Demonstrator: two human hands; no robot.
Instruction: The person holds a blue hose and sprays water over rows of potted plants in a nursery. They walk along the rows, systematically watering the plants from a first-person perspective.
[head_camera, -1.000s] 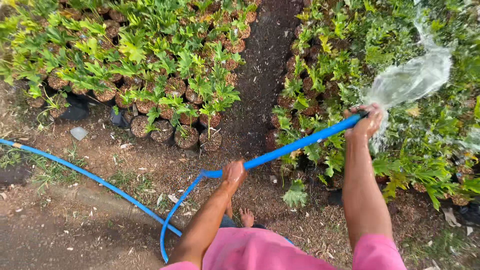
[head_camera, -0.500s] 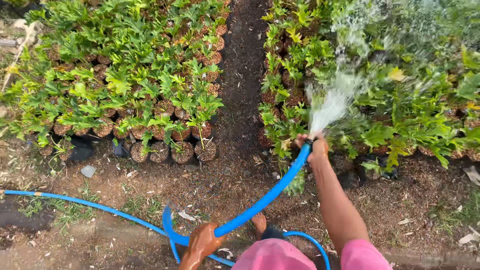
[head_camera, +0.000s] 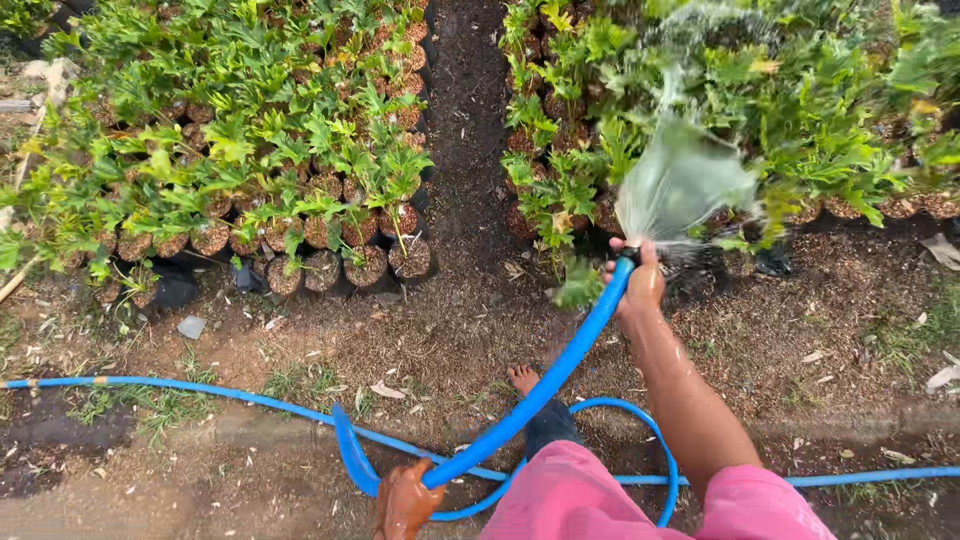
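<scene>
Down low, left hand (head_camera: 405, 500), half cut off, grips the blue hose (head_camera: 560, 365); right hand (head_camera: 640, 280) pinches its nozzle end, spraying potted seedlings (head_camera: 690, 110) beyond.

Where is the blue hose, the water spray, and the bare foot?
blue hose (head_camera: 560, 365), head view, middle of the straight stretch.
water spray (head_camera: 685, 185), head view, centre of the fan.
bare foot (head_camera: 523, 378), head view, toes.

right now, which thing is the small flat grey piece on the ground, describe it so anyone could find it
Start at the left bed of potted seedlings and go to its near-left corner. Just below the black pots there, on bare brown dirt above the blue hose, lies a small grey slab. It is the only pale, flat, squarish thing among leaves and soil.
</scene>
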